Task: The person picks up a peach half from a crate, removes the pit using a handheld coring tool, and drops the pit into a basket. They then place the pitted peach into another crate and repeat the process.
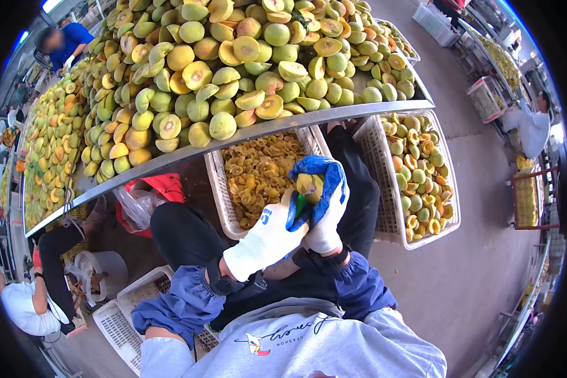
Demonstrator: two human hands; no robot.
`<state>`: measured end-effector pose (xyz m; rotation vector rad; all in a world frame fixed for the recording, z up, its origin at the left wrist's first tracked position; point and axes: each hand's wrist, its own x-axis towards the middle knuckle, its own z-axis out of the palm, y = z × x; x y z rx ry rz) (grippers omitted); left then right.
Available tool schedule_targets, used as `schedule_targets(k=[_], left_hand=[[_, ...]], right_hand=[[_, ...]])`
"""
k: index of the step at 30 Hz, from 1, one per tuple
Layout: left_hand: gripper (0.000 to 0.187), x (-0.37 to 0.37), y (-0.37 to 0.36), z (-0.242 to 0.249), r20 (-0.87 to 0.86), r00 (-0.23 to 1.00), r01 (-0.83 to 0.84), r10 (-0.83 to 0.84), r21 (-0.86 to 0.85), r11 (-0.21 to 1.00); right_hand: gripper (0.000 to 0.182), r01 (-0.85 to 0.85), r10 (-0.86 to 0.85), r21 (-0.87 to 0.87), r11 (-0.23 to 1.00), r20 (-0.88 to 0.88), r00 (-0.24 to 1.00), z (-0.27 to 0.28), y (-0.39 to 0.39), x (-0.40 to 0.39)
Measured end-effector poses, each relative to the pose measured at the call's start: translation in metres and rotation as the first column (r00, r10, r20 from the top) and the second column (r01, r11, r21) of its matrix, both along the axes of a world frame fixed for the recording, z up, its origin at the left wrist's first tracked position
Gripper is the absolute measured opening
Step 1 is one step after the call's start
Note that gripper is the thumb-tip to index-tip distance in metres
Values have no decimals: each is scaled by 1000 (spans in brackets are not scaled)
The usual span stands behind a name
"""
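Both of my hands wear white gloves with blue-coated palms and come together over a crate. My right hand (329, 205) curls its fingers around a yellow-green peach (310, 187). Just below the fruit, my left hand (276, 225) is closed around a small tool with a green handle (300, 205), whose working end is hidden. Under the hands, a white plastic crate (215, 189) holds brownish-orange cut fruit pieces (261, 170). To the right, another white crate (384, 211) is filled with halved peaches (422, 176).
A metal-edged table (258, 131) piled with whole and halved peaches (233, 57) spans the front. Left of my legs are a red bag (170, 186), a white bucket (110, 274) and a white crate (116, 327). Other people (34, 309) sit at left and right.
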<state>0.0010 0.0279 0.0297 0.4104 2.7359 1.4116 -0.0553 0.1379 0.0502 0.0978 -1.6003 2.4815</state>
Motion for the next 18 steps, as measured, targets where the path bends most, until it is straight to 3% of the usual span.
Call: schedule_targets(k=[3,6,9,10,11,12,13,15,16,18], left_hand=[[56,2,4,23,64,997,-39,46,-104,994],[57,3,1,25,-9,1000,-10,9,-131,991],[56,-8,-4,31,78,997,-26,24,24,999],[55,-17,-7,49,425,905,-36,-33,155,987],[55,-21,-9,59,704,697,-92,-134,273,958],[51,-23,-10,42,588,790,9,-171,268,963],[51,-22,-10,36,586,792,11,-171,267,964],[47,-17,-5,32,260,962,30,-86,211,977],[47,-17,-3,33,257,962,33,-89,214,976],[50,-15,2,40,171,985,32,-21,-59,998]], right_hand=[[44,-198,226,-190,962,143,964,8,10,-5],[43,-219,242,-137,966,187,952,9,14,-11],[45,-266,269,-45,963,225,936,5,18,-14],[43,-204,199,35,978,104,974,1,17,-12],[42,-130,134,107,986,-27,991,-1,17,-12],[42,-132,136,107,985,-31,990,1,17,-13],[42,-167,165,64,984,40,986,4,18,-15],[43,-228,229,-24,973,183,956,9,21,-16],[43,-218,251,-156,964,244,937,4,19,-16],[46,-147,190,-174,974,263,946,5,10,-14]])
